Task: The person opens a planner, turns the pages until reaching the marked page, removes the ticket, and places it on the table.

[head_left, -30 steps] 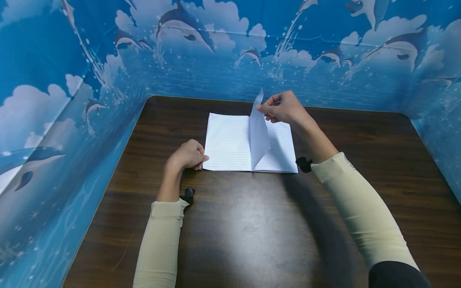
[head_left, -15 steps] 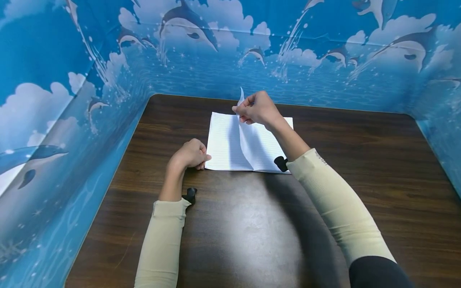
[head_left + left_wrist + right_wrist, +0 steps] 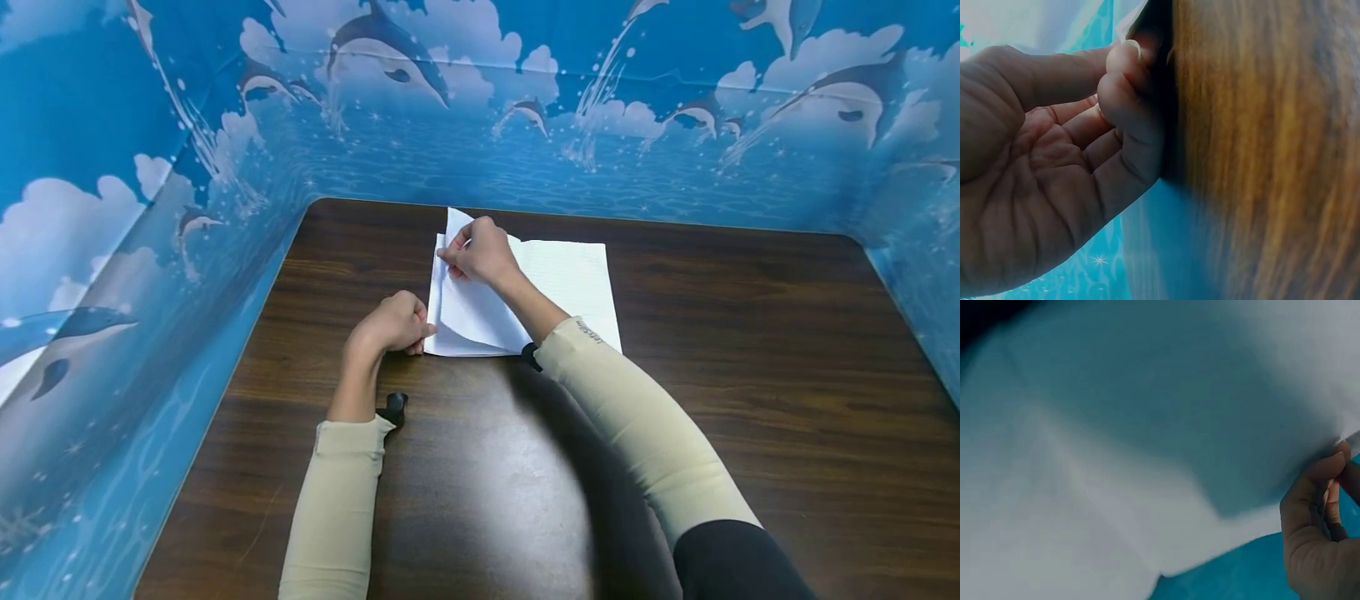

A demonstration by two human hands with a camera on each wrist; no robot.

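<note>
An open lined notebook (image 3: 573,279) lies on the dark wood table, its right-hand page flat. Over its left half my right hand (image 3: 480,252) pinches a loose page (image 3: 472,312) near the far outer edge; the page slants and curves over the left side. In the right wrist view, that hand (image 3: 1322,531) grips the page's edge between thumb and fingers, and a shadow falls across the paper. My left hand (image 3: 393,323) holds the notebook's near left corner. Thumb and curled fingers of the left hand (image 3: 1054,137) meet at that corner in the left wrist view.
Brown wood table (image 3: 750,333) surrounds the notebook on every side. A blue dolphin-print sheet (image 3: 450,150) hangs behind the table and along its left and right edges. Dark wrist-camera mounts (image 3: 393,408) sit at the cuffs of the pale sleeves.
My right hand has carried the page from standing upright near the spine leftward and down over the left half. The left hand has stayed at the notebook's corner.
</note>
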